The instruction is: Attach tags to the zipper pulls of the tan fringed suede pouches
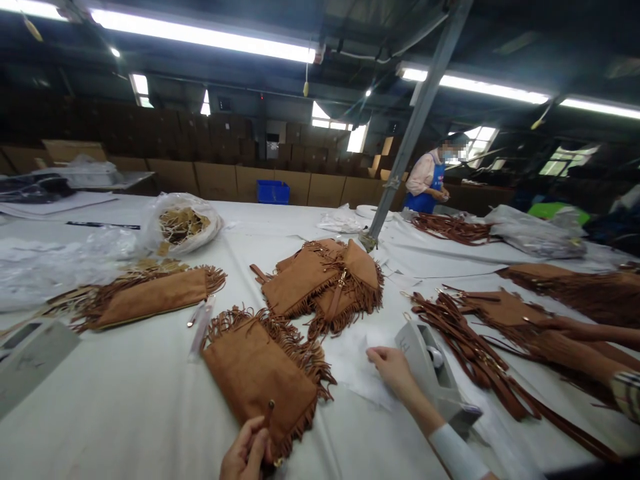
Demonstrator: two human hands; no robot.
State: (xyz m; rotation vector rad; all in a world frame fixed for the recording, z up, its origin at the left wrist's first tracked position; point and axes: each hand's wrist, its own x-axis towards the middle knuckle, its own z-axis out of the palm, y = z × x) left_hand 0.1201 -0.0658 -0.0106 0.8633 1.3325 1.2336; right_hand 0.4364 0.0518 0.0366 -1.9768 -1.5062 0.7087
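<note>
A brown fringed bag [260, 367] lies on the white table in front of me. My left hand [246, 450] is closed at its lower edge, pinching a small brown tab with a metal stud. To the right, my right hand [393, 370] has its thumb and forefinger pressed together over a thin whitish sheet [357, 363]. What it pinches, if anything, is too small to make out. A grey tape dispenser [433, 373] stands just beside that hand. Beyond the bag lies a pile of similar fringed bags [320, 280], one with a strap and metal clasp on top.
Another fringed bag [155, 297] lies at left, near a second dispenser [35, 363] and clear plastic [65, 260]. Brown straps [475, 347] lie at right, where another person's hands [565, 340] touch a bag. A metal post [410, 140] rises from the table. A co-worker [425, 177] stands farther back.
</note>
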